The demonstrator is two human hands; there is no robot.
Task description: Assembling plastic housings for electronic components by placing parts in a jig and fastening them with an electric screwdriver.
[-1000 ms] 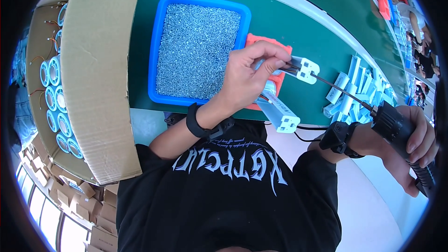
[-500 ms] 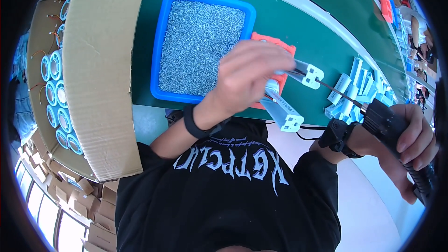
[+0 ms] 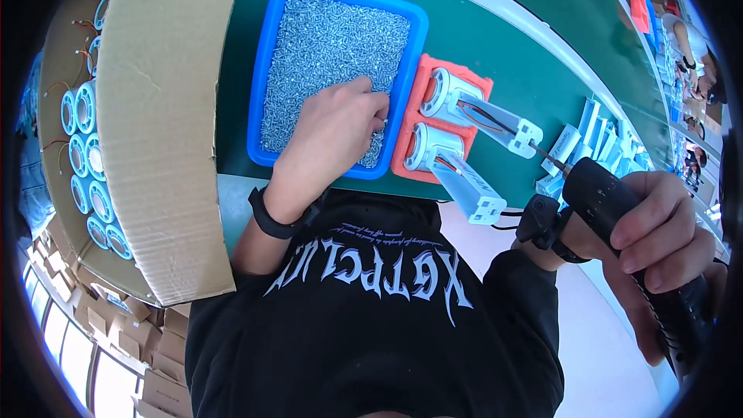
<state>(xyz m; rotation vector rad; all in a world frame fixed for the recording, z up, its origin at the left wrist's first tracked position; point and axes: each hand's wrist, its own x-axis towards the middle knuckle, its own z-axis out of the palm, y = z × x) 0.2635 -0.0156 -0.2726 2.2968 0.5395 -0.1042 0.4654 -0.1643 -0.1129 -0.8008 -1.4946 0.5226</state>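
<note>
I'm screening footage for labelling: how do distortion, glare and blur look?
In the head view, the pale table-edge strip bows and the picture's rim goes black; same view, lower-left windows look washed out; same view, metal pieces glint in the blue tray, while the left hand looks fairly sharp.

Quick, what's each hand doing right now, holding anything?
Left hand: among small silver metal screws; grip cannot be told.
Right hand: closed around black cylindrical power screwdriver.

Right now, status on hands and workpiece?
Left hand among silvery metal screws in blue rectangular tray. Right hand holding black cylindrical screwdriver, bit at upper white bracket's end. Nothing visibly blocking.
</note>
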